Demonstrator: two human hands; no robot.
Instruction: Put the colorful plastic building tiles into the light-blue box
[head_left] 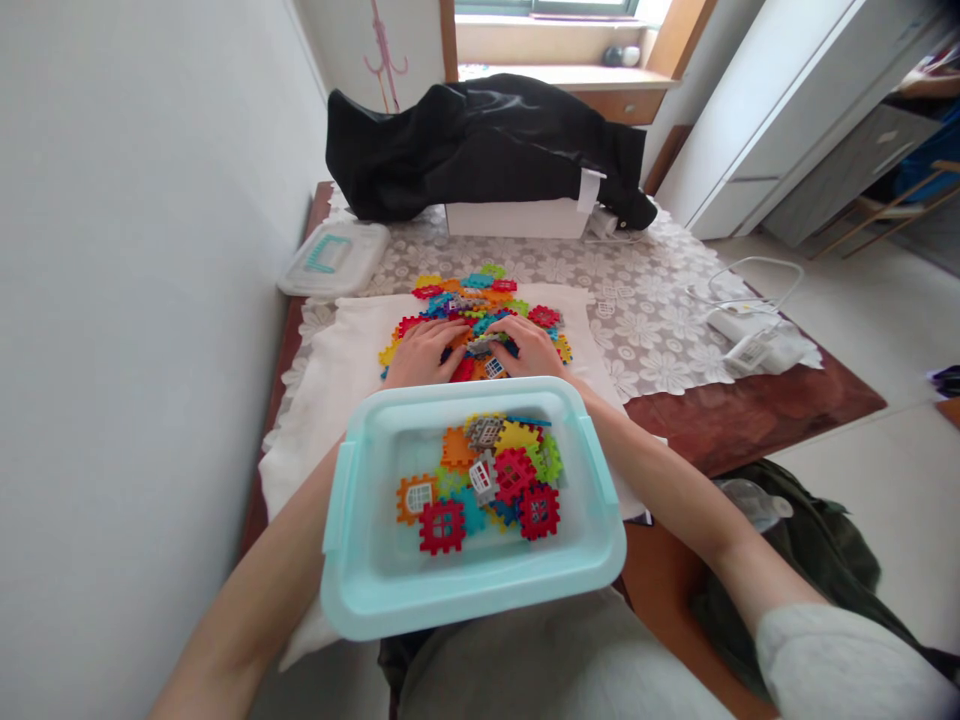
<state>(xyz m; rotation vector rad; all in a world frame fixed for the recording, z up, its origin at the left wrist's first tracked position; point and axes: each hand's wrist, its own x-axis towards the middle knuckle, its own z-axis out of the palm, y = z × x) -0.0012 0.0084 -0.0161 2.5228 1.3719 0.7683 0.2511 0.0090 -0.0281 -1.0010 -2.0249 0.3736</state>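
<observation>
A heap of colourful interlocking plastic building tiles (480,282) lies on a white cloth. My left hand (426,352) rests over the heap's near left side, fingers stretched forward and thumb apart, with no tile visibly gripped. My right hand (531,346) pinches a grey building tile (484,344) between thumb and fingers, just above the heap. Close in front of my body, between my forearms, is a light-blue plastic box (360,590). Several tiles lie inside it, among them a red window tile (442,527) and an orange tile with a white window (416,498).
The white cloth (330,390) covers part of a lace tablecloth (660,340). A clear lid (337,258) with a turquoise handle lies at the back left. Black fabric (487,140) drapes over a white box (517,220) at the back. A white device with a cable (750,335) sits right.
</observation>
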